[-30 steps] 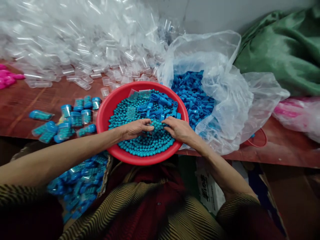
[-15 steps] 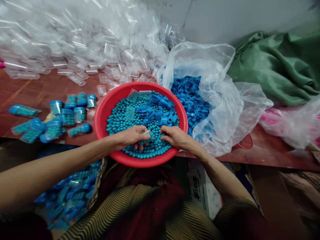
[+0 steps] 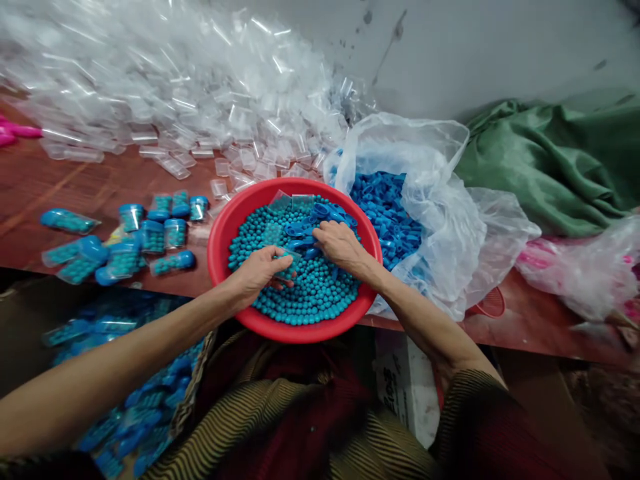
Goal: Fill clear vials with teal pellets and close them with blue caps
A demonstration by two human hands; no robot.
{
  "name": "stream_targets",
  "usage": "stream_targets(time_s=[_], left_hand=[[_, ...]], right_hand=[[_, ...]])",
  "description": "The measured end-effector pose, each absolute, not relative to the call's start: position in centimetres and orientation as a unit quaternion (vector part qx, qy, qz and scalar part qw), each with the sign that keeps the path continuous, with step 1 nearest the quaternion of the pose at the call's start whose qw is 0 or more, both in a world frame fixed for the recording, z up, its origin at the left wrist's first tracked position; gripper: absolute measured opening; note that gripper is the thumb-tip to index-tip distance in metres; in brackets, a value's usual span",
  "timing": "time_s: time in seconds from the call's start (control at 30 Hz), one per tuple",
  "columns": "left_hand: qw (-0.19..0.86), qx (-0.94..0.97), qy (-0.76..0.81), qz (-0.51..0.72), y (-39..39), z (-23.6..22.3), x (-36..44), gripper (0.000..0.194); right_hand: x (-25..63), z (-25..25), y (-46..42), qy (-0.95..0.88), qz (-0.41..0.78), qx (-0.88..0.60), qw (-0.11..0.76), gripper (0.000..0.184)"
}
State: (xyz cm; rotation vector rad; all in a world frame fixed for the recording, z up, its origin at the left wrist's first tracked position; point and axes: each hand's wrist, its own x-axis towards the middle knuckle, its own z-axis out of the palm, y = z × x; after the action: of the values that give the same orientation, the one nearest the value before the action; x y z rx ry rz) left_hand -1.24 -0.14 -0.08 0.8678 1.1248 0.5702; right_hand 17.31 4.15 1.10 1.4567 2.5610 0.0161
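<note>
A red basin (image 3: 220, 230) holds loose turquoise beads (image 3: 305, 293) and a small heap of blue plastic caps (image 3: 333, 212). Over its left half, my left hand (image 3: 265, 272) is closed around a clear plastic tube (image 3: 289, 256) with turquoise beads in it. My right hand (image 3: 343, 248) reaches into the heap, its fingers bent and pinched on a blue cap; the fingertips are partly hidden. Two clear tubes (image 3: 303, 200) lie on the beads at the basin's far side.
Capped, bead-filled tubes (image 3: 153, 235) lie left of the basin. Behind is a large pile of clear empty tubes (image 3: 165, 100). A plastic bag (image 3: 445, 220) of blue caps stands right, near green cloth (image 3: 545, 167). Below the table edge, a box holds more filled tubes (image 3: 145, 413).
My right hand has moved from the beads near the left hand up and away onto the blue caps. The left hand still holds its tube. The whole view has shifted slightly.
</note>
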Motion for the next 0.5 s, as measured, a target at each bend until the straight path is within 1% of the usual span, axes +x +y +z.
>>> stream_targets(time_s=[0.07,0.2,0.23,0.37,0.43,0.5], left_hand=[[0.726,0.392,0.496,0.270,-0.2,0.0,-1.2,0.034],[0.710,0.417,0.488,0.290,-0.4,-0.2,-1.0,0.030],[0.689,0.438,0.492,0.303,-0.4,-0.3,-1.0,0.028],[0.582,0.538,0.490,0.364,-0.7,-0.6,-0.8,0.021],[0.580,0.553,0.476,0.363,-0.7,-0.5,-0.5,0.020],[0.611,0.542,0.453,0.357,-0.6,-0.3,-0.2,0.021]], right_hand=[[18.0,1.1,3.8,0.865,-0.014,0.500,0.044,0.022],[18.9,1.9,2.4,0.867,-0.124,0.479,-0.063,0.026],[19.0,2.2,2.2,0.865,-0.126,0.479,-0.076,0.026],[19.3,3.0,1.4,0.872,-0.066,0.475,-0.099,0.020],[19.3,3.3,1.2,0.885,-0.104,0.432,-0.138,0.018],[19.1,3.3,1.0,0.877,-0.173,0.399,-0.205,0.019]])
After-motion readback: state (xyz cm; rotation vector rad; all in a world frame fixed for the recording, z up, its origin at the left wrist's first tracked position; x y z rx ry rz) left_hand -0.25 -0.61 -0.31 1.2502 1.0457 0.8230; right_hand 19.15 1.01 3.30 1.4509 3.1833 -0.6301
